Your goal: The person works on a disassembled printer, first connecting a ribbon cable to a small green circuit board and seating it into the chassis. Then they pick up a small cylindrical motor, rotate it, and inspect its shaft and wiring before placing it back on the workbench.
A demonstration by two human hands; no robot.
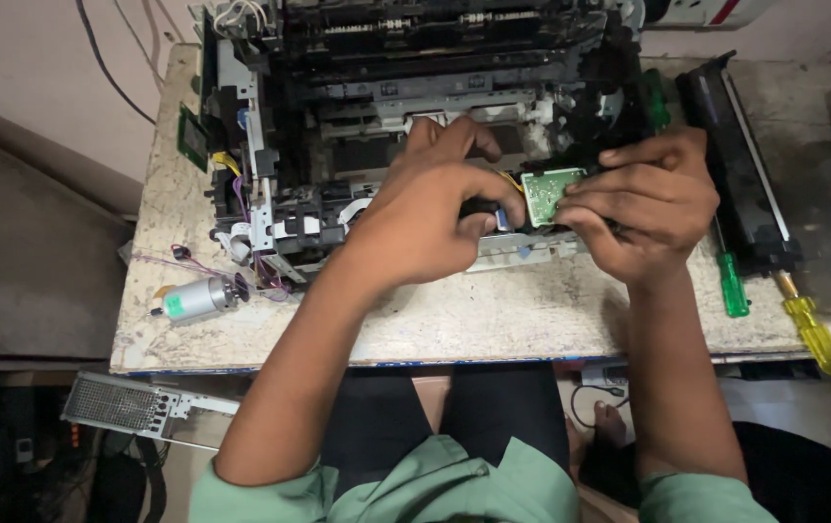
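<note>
Both hands pinch a small green circuit board (551, 192) at the front of the stripped printer (386, 116): left hand (425, 218) and right hand (643, 208) grip closed on it. A loose motor (197, 297) lies on the table (493, 324), well left of the grip.

I see a matt green circuit board (549, 191) against the printer's (415, 107) dull black plastic and bare grey metal frame. The desk (493, 324) looks rough, stained and chipped. The screwdriver handles, green (733, 285) and yellow (815, 335), are glossy translucent plastic; the motor (197, 297) is shiny metal.

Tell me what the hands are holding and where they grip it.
Both hands hold a small green circuit board: right hand grips its right edge, left hand its left edge, beside the opened printer.
</note>
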